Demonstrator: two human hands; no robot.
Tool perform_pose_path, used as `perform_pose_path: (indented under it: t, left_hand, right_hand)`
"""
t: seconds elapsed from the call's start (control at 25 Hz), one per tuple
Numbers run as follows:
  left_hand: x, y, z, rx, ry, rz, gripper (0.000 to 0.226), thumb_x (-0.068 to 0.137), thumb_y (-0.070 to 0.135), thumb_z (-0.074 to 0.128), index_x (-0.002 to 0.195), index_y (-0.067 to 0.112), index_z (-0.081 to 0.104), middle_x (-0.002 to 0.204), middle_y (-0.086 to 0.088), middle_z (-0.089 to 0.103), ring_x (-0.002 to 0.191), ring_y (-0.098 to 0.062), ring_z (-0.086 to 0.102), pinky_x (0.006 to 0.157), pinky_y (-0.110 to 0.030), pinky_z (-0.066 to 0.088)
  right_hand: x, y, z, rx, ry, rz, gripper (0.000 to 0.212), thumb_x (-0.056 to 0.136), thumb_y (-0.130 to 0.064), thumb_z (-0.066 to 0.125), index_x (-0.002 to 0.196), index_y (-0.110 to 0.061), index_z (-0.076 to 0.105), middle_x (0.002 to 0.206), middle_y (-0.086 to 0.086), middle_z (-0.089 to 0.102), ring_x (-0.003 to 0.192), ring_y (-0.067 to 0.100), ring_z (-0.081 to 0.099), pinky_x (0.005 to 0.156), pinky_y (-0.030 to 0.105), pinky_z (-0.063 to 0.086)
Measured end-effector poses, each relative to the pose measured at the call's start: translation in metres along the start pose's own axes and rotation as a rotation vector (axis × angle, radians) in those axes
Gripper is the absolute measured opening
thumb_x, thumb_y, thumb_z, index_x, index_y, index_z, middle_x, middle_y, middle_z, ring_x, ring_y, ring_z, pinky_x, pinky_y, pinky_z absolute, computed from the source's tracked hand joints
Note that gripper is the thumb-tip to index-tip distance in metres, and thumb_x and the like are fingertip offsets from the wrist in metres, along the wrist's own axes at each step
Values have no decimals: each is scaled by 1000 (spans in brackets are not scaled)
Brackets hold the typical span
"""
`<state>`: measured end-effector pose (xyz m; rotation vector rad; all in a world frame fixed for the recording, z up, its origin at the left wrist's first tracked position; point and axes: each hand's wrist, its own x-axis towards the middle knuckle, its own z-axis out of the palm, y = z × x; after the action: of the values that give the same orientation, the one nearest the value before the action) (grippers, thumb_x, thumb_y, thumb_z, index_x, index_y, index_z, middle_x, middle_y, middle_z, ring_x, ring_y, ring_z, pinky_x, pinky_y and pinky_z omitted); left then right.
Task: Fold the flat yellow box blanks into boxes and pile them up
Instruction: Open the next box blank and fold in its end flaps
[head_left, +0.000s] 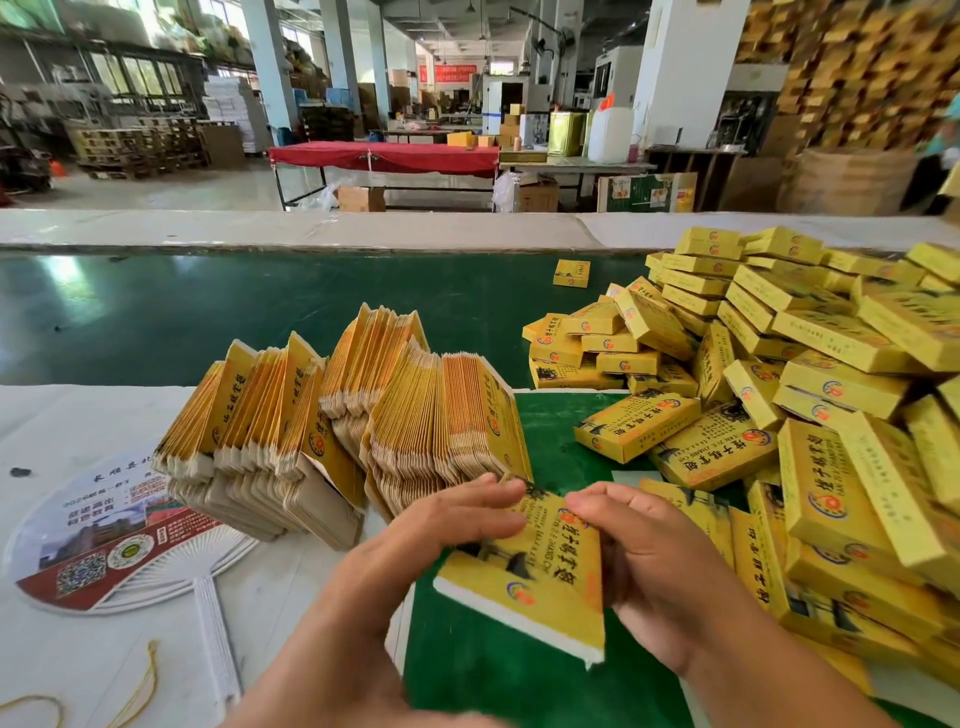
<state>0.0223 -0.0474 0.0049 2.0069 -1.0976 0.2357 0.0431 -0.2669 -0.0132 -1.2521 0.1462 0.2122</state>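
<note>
A yellow box (540, 571) with black lettering and a red-blue logo is between my two hands, low in the middle of the view, its white bottom edge toward me. My left hand (436, 525) grips its left side with fingers laid over the top. My right hand (639, 545) grips its right side, fingers curled round the edge. Several rows of flat yellow blanks (337, 410) stand on edge just behind my left hand. A big heap of folded yellow boxes (789, 395) fills the right side.
A round printed paper fan (114, 540) lies on the white table cover at the left. A green conveyor belt (208, 312) runs across behind the blanks, with one lone box (571, 273) on it. A yellow cord (140, 691) lies at the bottom left. A warehouse floor lies beyond.
</note>
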Motion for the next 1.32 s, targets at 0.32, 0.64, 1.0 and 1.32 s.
perform_pose_path:
  t: [0.32,0.64,1.0,1.32]
  left_hand:
    - [-5,-11,2,-79,385,-365,30,72,58,70,98,42,72,91,13,76,83,-18,71,72,-42,60]
    - [-8,-21,12,-57,517,-325,42,69,45,79,104,36,59,97,10,71,87,-15,69,71,-24,57]
    - [-5,-28,14,0,463,-214,21,79,38,72,100,36,68,93,12,70,80,-16,64,64,-28,54]
    - [-3,-23,11,31,449,-181,10,84,35,69,80,26,69,79,9,66,73,-17,62,58,-29,50]
  right_hand:
    - [-16,4,8,-673,-104,-505,38,94,-59,42,102,-36,70,94,-7,74,87,12,67,70,27,57]
    - [-15,2,3,-754,-64,-558,33,74,-64,60,98,-42,65,91,-15,73,87,5,69,74,30,59]
    - [-14,6,3,-723,-93,-617,35,76,-56,64,105,-37,67,92,-13,75,86,6,71,71,28,60]
    - [-16,8,7,-793,-79,-957,32,88,-49,63,116,-36,55,99,-15,69,84,1,70,69,15,56]
